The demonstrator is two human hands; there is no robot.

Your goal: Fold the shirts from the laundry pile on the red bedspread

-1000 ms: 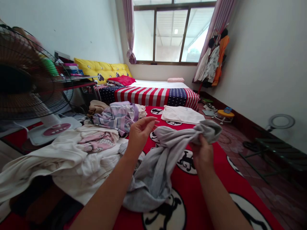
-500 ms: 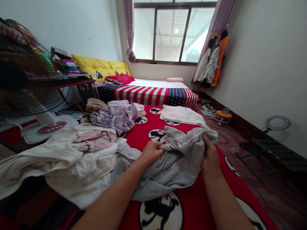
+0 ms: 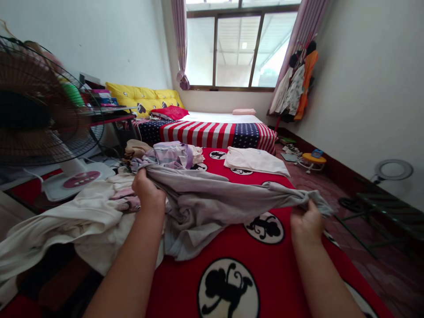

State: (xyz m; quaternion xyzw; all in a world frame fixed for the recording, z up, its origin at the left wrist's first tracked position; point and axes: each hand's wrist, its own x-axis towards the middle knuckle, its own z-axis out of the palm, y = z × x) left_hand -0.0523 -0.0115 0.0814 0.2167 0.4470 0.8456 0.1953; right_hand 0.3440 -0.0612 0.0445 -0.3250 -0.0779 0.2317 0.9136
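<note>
A grey garment (image 3: 212,198) is stretched sideways above the red bedspread (image 3: 278,274), its lower left part drooping in folds. My left hand (image 3: 149,190) is closed on its left end, over the heap of clothes. My right hand (image 3: 308,223) grips the other end, where a bunched tip sticks out past the fingers. Behind the garment lies a flat, folded white garment (image 3: 256,160). Loose white clothes (image 3: 86,221) and a pink printed piece (image 3: 127,198) are piled beside my left forearm. A purple striped garment (image 3: 168,154) lies just beyond my left hand.
A standing fan (image 3: 33,115) is close on the left. A bed with a striped, starred cover (image 3: 198,132) stands under the window. On the right floor are a yellow stool (image 3: 313,159), a dark green rack-like stand (image 3: 391,212) and a ring light (image 3: 394,170).
My hands have moved apart, the left one leftward and up, the right one rightward and down. The bunched grey garment is now lifted and drawn out between them.
</note>
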